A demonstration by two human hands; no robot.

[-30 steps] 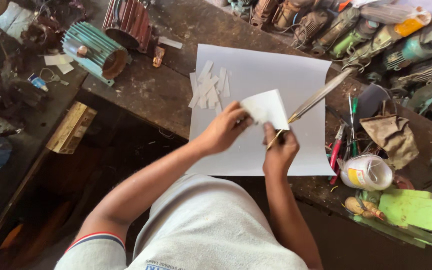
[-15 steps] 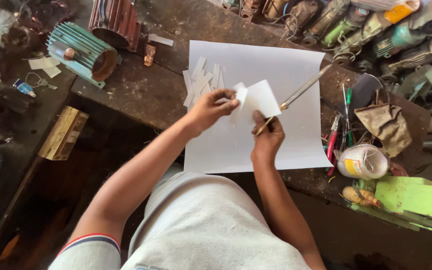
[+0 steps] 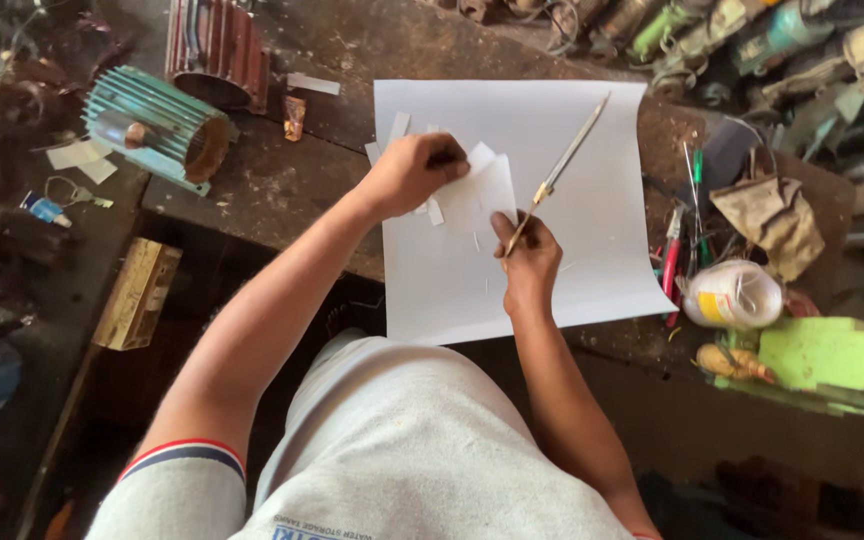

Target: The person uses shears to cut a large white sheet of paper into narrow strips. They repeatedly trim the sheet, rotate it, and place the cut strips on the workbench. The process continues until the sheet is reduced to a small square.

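1. Head view: left hand (image 3: 414, 172) pinched shut on a small white paper piece (image 3: 480, 192), held just above the large white sheet (image 3: 592, 250) spread over the dark wooden bench (image 3: 282, 190).
2. Right hand (image 3: 530, 262) closed around the handle of a long thin metal tool (image 3: 562, 168), its shaft pointing up and away across the sheet; hard to tell whether a blade or a file.
3. Cut white strips (image 3: 397, 128) lying on the sheet just behind the left hand, partly hidden.
4. Handling, as a judgement: paper piece light, thin and floppy, easily creased or torn; best pinched near an edge with fingertips, as now, close to the tool.
5. Around: teal finned motor housing (image 3: 157, 125) to the left, reddish finned casing (image 3: 217, 50) behind it, white spool of thread (image 3: 734, 295) and red-handled pliers (image 3: 672, 260) to the right, green block (image 3: 837, 358) at the bench edge.
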